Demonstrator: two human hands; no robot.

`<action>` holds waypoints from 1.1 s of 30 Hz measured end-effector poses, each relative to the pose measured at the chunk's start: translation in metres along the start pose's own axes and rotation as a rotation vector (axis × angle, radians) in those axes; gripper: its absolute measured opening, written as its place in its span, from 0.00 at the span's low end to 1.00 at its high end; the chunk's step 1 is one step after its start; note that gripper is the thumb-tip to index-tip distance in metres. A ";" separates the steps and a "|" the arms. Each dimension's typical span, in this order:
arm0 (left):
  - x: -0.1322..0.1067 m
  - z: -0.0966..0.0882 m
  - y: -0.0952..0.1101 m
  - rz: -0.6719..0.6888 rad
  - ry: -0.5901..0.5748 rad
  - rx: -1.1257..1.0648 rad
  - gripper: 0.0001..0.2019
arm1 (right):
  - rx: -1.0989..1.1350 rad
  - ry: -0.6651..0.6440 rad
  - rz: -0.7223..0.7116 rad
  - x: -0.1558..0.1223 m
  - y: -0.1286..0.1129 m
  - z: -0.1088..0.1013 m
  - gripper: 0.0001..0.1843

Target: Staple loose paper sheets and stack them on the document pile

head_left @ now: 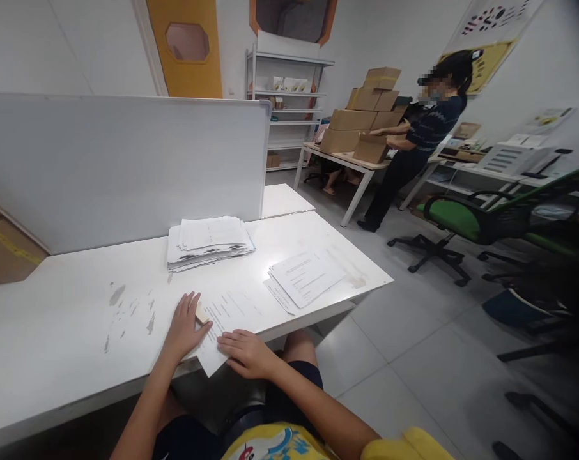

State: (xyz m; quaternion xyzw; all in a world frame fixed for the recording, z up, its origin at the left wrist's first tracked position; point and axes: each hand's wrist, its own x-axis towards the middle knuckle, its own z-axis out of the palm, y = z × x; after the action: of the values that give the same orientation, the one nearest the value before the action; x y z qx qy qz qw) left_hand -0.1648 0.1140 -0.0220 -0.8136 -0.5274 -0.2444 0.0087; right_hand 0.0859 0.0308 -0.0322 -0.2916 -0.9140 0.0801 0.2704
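A printed sheet of paper (pixel 234 306) lies at the front edge of the white desk, its near corner sticking out past the edge. My left hand (pixel 183 329) is at the sheet's left side. Between its thumb and forefinger sits a small flat beige piece, like wood or card (pixel 202 314), whose kind I cannot make out. My right hand (pixel 246 353) rests palm down on the sheet's lower right part, fingers stretched out. To the right lies a small fanned stack of printed sheets (pixel 305 278).
A thicker pile of papers (pixel 210 241) stands by the white divider panel (pixel 126 172). At far left is a cardboard box (pixel 9 249). Beyond the desk, a person (pixel 433 128) handles an open carton (pixel 370 148) at another table. A green office chair (pixel 455 220) stands to the right.
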 end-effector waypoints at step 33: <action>0.009 0.005 -0.012 0.146 -0.026 0.076 0.27 | -0.090 -0.145 0.247 0.041 -0.017 -0.006 0.43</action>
State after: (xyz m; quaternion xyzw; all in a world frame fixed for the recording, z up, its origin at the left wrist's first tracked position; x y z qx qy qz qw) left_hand -0.1705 0.1289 -0.0259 -0.8520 -0.4759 -0.2123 0.0507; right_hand 0.0526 0.0410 -0.0037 -0.4070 -0.8910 0.0928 0.1783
